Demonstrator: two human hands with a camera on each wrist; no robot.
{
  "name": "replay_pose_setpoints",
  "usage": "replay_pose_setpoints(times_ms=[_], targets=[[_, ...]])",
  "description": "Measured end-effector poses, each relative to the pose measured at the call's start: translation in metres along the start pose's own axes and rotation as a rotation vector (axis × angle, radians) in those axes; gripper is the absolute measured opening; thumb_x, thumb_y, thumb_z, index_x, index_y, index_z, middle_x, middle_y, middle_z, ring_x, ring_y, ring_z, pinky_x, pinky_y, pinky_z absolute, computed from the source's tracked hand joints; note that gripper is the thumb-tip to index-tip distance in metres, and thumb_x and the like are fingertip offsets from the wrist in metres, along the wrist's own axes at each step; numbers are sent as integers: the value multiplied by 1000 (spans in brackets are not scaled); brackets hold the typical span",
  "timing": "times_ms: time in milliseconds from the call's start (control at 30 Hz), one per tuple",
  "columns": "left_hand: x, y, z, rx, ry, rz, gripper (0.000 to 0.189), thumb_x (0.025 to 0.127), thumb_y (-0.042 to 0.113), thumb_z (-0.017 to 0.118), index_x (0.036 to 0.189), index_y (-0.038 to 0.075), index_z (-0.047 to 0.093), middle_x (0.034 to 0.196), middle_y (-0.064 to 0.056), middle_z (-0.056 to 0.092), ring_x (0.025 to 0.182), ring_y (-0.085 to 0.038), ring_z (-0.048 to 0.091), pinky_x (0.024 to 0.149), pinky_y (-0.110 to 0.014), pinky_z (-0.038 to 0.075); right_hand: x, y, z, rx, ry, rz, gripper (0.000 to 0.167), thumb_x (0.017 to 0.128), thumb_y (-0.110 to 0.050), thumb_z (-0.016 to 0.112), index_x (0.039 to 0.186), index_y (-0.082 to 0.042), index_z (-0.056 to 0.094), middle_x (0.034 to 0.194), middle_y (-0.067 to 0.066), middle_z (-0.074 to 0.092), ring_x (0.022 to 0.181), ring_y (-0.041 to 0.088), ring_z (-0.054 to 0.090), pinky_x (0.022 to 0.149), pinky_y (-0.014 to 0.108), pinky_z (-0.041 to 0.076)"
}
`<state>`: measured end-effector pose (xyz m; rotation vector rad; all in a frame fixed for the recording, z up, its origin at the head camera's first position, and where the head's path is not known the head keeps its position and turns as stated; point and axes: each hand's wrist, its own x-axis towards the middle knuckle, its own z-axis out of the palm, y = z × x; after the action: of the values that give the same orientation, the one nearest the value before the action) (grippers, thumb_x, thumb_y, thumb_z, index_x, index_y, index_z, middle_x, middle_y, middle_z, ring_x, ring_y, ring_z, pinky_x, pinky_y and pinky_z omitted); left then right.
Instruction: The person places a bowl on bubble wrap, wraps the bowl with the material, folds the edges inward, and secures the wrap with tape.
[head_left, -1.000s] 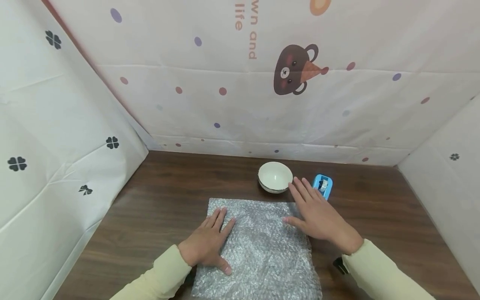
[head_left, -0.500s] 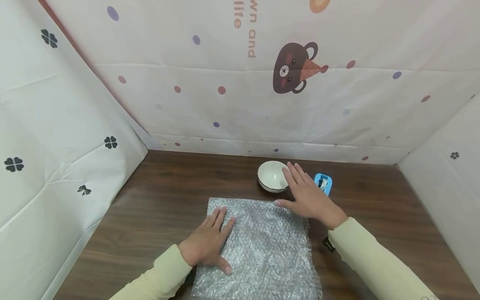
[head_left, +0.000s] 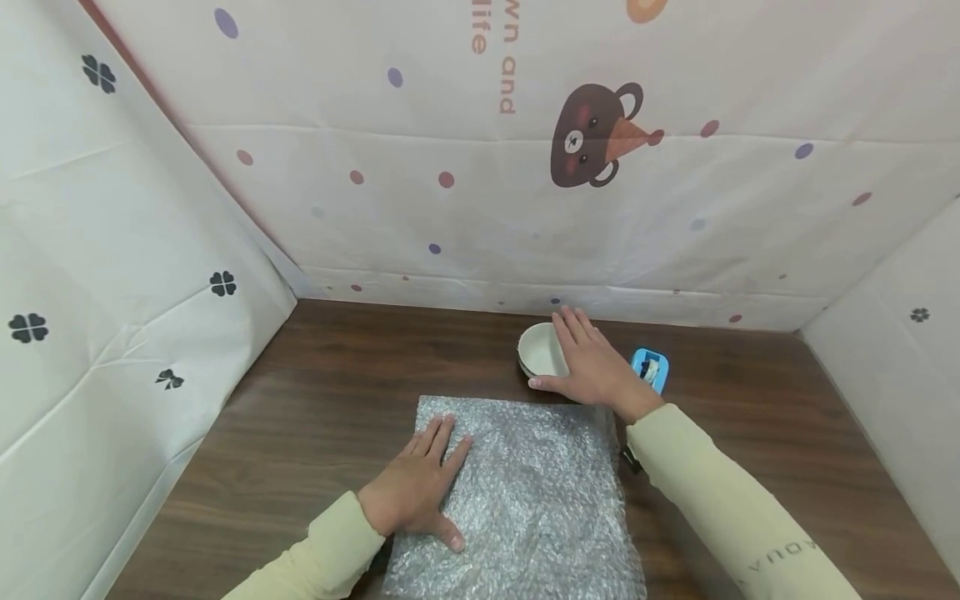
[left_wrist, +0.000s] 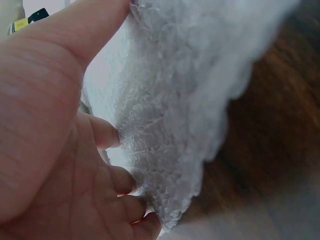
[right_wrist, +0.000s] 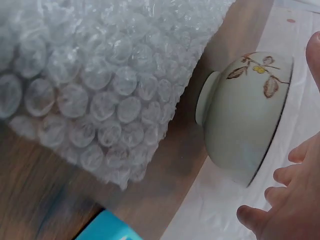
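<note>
A dark wood-grain table (head_left: 322,400) spreads across my head feed, bounded at left by clover-printed white cloth (head_left: 157,225), behind by a dotted backdrop (head_left: 322,242) with a printed bear (head_left: 573,137), and at right by a pale panel (head_left: 892,392). The left hand (head_left: 412,487), grasping nothing, lies with fingers spread on the left side of bubble wrap (head_left: 532,500). The wrap lies at the table's near middle, running toward the backdrop; its near end leaves my view, so I cannot tell its long axis. Just beyond its far edge stands a round bowl (head_left: 537,350), mouth upward. The right hand (head_left: 588,362), its grip slack, extends straight fingers over the bowl's right side; contact I cannot tell. Farther right sits a small blue object (head_left: 649,369), longer front to back.
</note>
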<state>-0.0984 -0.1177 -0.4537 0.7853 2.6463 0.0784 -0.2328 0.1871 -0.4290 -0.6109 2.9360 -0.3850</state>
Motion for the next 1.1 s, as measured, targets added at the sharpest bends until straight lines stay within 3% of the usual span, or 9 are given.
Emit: replay_pose_setpoints(times_ms=[267,400,533,700,867,1100], targets=[[1,3,-2,23,-1,-3,133,62,77,83,164,10,29,173,-26,13,161,-44,16,127,-55,31,9,-1,7,1,-13,22,114,92,-72,61,167,-5,9,176,21,6,163,42,7,130,61,17],[1,2,-2,28,9,-2,133,61,77,83,164,10,31,173,-26,14,161,-44,18,126,-55,32,12,-1,11,6,-14,22,116,89,-75,62,167,-6,12,175,22,10,162,44,12,127,62,25],[1,2,-1,35,14,1,133,62,78,82,164,10,31,173,-26,16,161,-44,20,126,-54,33,15,-1,16,19,-11,33,117,84,-76,67,167,-11,16,175,19,13,160,43,19,117,64,40],[1,0,1,40,21,0,133,61,79,81,163,10,32,172,-26,17,160,-44,21,126,-54,33,18,0,22,22,37,26,102,86,-67,71,166,-22,27,171,18,20,149,43,34,95,62,55],[1,-1,2,43,30,7,132,62,80,80,163,10,32,172,-26,17,160,-44,21,126,-54,34,21,1,23,-16,75,-1,90,88,-64,68,164,-29,33,165,20,27,135,42,43,79,56,58],[2,0,-1,41,26,2,132,62,79,81,163,11,32,172,-26,17,160,-44,21,126,-54,34,22,2,21,-32,64,5,86,87,-65,67,162,-36,36,162,19,30,130,39,44,75,53,56]])
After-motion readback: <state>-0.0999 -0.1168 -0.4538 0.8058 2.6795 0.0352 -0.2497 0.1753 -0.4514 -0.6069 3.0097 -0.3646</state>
